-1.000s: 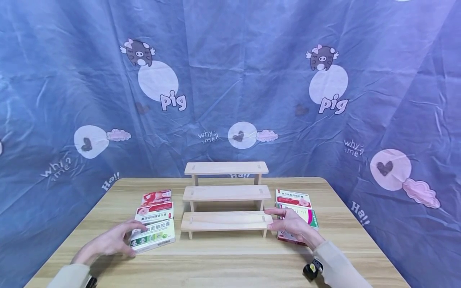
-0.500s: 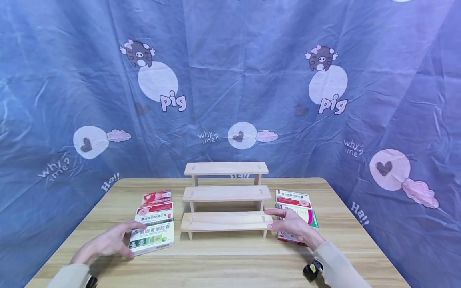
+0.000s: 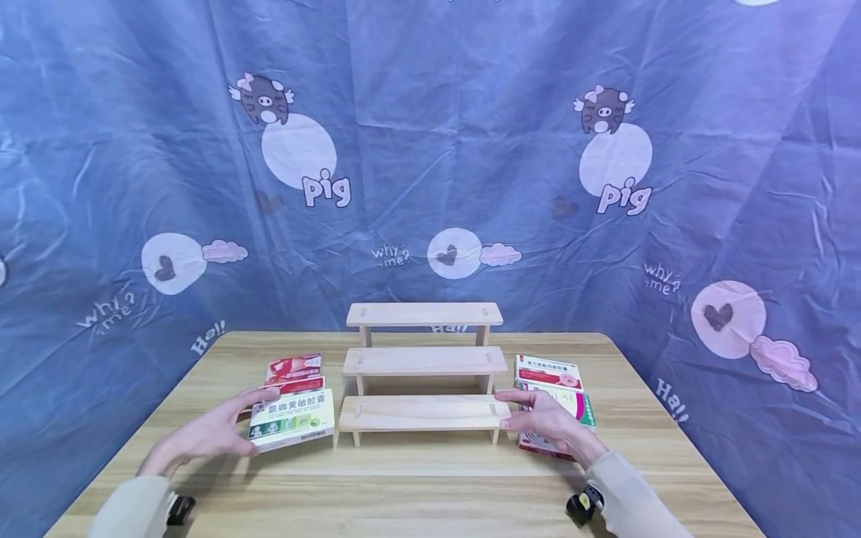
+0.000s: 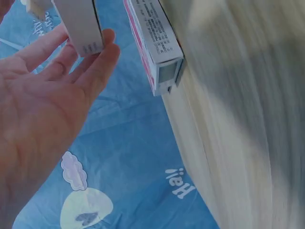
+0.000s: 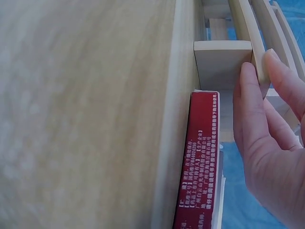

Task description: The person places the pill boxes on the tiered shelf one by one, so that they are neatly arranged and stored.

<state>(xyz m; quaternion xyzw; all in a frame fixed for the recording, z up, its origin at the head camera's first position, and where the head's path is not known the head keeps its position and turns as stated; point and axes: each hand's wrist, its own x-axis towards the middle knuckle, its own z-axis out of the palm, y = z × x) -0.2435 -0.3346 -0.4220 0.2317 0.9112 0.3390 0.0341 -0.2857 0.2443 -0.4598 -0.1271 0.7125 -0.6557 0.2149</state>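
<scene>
In the head view, my left hand grips a white and green medicine box by its left end, the thumb at the near edge. The left wrist view shows that box raised off the tabletop, fingers against its side. It overlaps a red and white medicine box behind it. My right hand pinches the right end of the lowest step of a three-tier wooden stand. In the right wrist view, the thumb lies on one face of that board and the fingers on the other.
A red box lies farthest back on the left. To the stand's right lie a white and red box, a green and pink box and a dark red box, partly under my right hand. A blue printed curtain hangs behind the table.
My left hand has lifted the white and green box off the table and shifted it slightly right and away from me. My right hand stays on the stand.
</scene>
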